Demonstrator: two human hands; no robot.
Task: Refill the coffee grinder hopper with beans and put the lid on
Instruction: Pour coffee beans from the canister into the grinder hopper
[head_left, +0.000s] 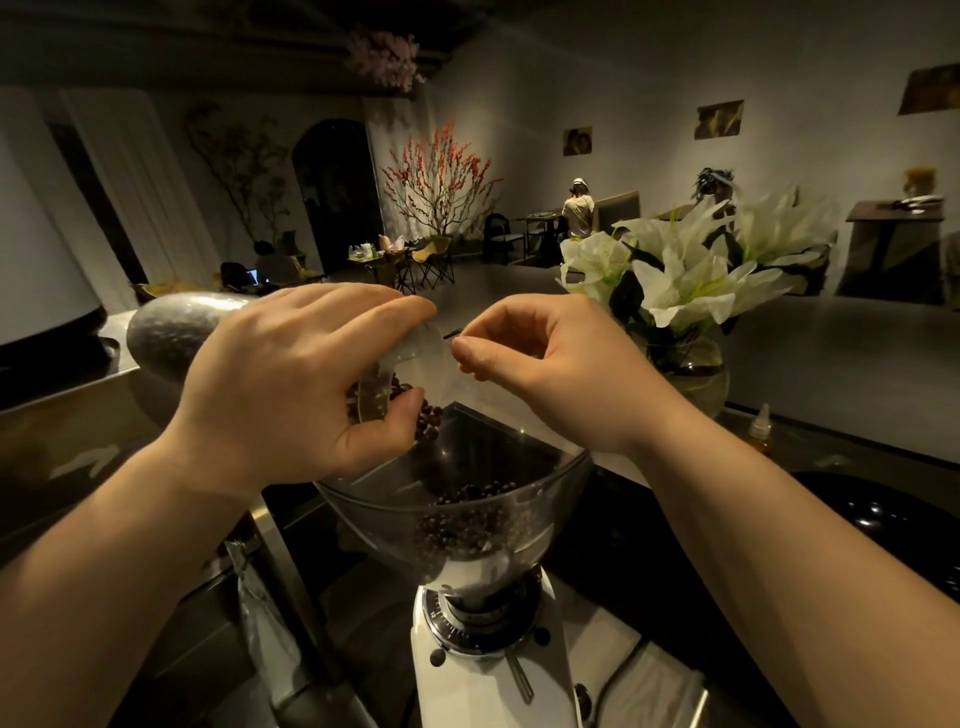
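**While Topping Up, Slow and Steady Over the Hopper**

While tipping the clear plastic container (421, 353) above the hopper (363, 493), best to keep its mouth low and centred, so that the beans (428, 423) fall inside the rim and not past it. Left hand (291, 384) curled around the container just above the hopper's near-left edge, thumb under, fingers over. Right hand (550, 364) above the hopper's far side, thumb and forefinger pinched shut on the container's thin lip, other fingers folded in. Worth holding that pinch to keep the opening taut and the stream narrow.

Smoky, see-through, funnel-shaped hopper, glossy and hard, only its lower part filled with dark, round, matte beans. Below it, white smooth grinder body (488, 675) with a numbered dial collar. Container wall thin, clear and glossy; pouch or cup, hard to tell. No lid in view. Right of the hopper, white lilies (675, 270) in a glass vase.
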